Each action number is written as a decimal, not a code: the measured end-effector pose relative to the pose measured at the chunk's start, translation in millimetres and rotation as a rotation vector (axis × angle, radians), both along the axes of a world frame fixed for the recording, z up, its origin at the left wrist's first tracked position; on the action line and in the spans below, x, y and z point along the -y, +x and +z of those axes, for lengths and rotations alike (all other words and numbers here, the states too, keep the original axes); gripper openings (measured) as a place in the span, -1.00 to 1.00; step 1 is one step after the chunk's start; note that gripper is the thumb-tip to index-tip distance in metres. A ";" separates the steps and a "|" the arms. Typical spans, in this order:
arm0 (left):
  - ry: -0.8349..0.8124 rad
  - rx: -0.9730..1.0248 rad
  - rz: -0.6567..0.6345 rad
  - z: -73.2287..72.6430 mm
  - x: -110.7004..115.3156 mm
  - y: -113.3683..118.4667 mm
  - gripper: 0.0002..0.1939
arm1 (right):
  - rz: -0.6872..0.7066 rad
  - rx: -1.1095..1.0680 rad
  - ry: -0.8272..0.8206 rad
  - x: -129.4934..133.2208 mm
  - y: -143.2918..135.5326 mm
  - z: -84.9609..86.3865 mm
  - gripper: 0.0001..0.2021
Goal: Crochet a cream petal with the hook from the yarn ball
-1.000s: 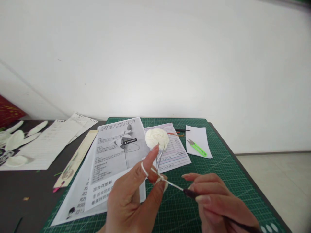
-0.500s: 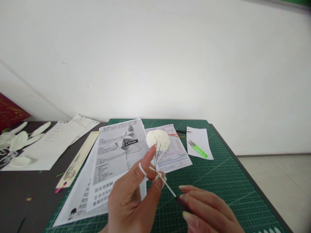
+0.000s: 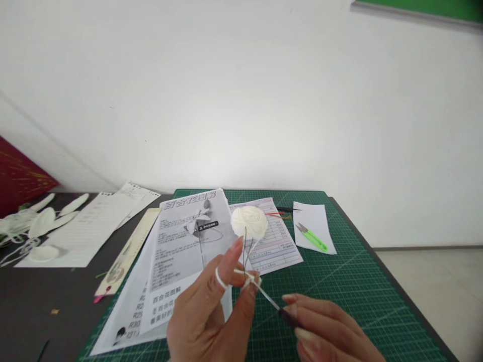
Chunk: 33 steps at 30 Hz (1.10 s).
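My left hand [image 3: 215, 306] pinches a small white crochet piece [image 3: 250, 279] between thumb and fingers. White yarn [image 3: 220, 279] loops around its raised index finger. Two thin dark wire ends [image 3: 245, 246] stick up from the piece. In my right hand [image 3: 328, 327] is a crochet hook [image 3: 275, 304] with a dark handle and a metal shaft; its tip meets the yarn at the piece, and the exact loop is too small to make out. Behind the hands, a ball of white yarn [image 3: 249, 222] rests on a printed form [image 3: 281, 246].
Printed pattern sheets [image 3: 169, 261] lie left on the green cutting mat [image 3: 362, 291]. Green thread snips [image 3: 315, 239] rest on white paper [image 3: 328, 221] at the right. Farther left are a bookmark strip [image 3: 128, 251], lined paper [image 3: 94, 221] and white crocheted petals [image 3: 43, 221].
The camera view has tilted up and turned slightly left, so the table things appear lower and farther right. Both hands keep their hold, with the hook still at the piece.
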<state>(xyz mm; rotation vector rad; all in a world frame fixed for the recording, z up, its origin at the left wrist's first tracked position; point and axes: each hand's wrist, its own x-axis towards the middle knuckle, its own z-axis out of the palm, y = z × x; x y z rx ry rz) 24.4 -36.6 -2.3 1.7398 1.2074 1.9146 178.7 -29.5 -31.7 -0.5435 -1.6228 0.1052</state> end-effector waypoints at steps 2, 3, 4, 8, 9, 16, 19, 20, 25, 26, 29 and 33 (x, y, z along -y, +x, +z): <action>0.055 -0.016 -0.025 -2.4 -1.8 -1.1 -0.30 | 0.047 -0.046 -0.013 -3.8 2.1 3.6 -0.84; 0.079 -0.030 -0.028 -3.4 -2.2 -0.9 -0.29 | 0.077 -0.060 -0.031 -4.9 2.5 5.4 -0.84; 0.091 -0.041 -0.020 -4.0 -2.1 -0.2 -0.29 | 0.113 -0.062 -0.056 -5.4 2.5 6.9 -0.83; 0.102 -0.092 0.063 -3.3 1.9 5.4 -0.28 | 0.177 -0.148 -0.172 -4.5 -1.2 7.7 -0.81; 0.097 -0.103 0.079 -2.8 3.0 6.6 -0.28 | 0.174 -0.188 -0.204 -4.4 -2.7 6.6 -0.82; 0.018 0.050 -0.004 -2.0 2.3 4.9 -0.32 | 0.276 -0.298 -0.256 -8.2 -5.9 -3.5 -0.85; -0.054 0.124 -0.006 -2.4 3.3 4.1 -0.30 | 0.213 -0.189 -0.177 -8.0 -1.1 -5.1 -0.84; -0.086 0.156 -0.011 -2.5 4.3 4.4 -0.29 | 0.189 -0.141 -0.141 -7.8 0.6 -4.9 -0.83; -0.246 0.349 -0.074 -2.7 7.2 8.9 -0.33 | 0.091 0.042 0.011 -4.6 2.9 0.4 -0.85; -0.267 0.392 -0.094 -2.3 6.4 9.7 -0.34 | 0.068 0.058 0.016 -3.6 2.3 2.1 -0.86; -0.333 0.514 -0.194 1.8 2.7 11.4 -0.37 | 0.052 0.100 -0.024 -2.4 1.2 7.2 -0.88; -0.465 0.768 -0.269 11.8 1.2 12.8 -0.40 | 0.188 0.063 -0.045 -6.8 2.2 10.0 -0.88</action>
